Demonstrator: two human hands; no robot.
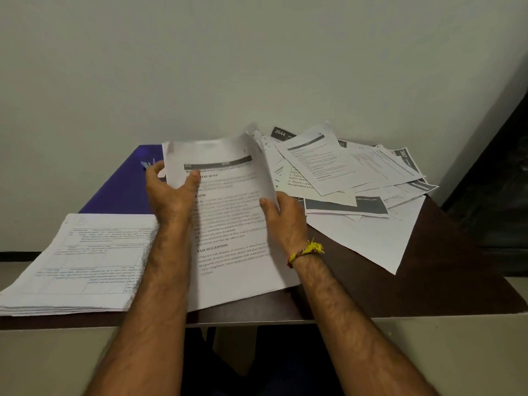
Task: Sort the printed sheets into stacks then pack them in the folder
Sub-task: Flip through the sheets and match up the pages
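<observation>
both hands' fingers grasp a printed bundle; blue folder beyond them, loose sheets rightward, tabled stack leftward.

head view looks down (close) over the table.

Stack left, loose sheets right, folder behind.

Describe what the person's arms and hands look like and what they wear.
Both forearms are bare and hairy, with no sleeves in view. The left hand wears nothing. The right hand has a braided thread wristband at the wrist, yellow and red, with a frayed yellow tassel.
</observation>
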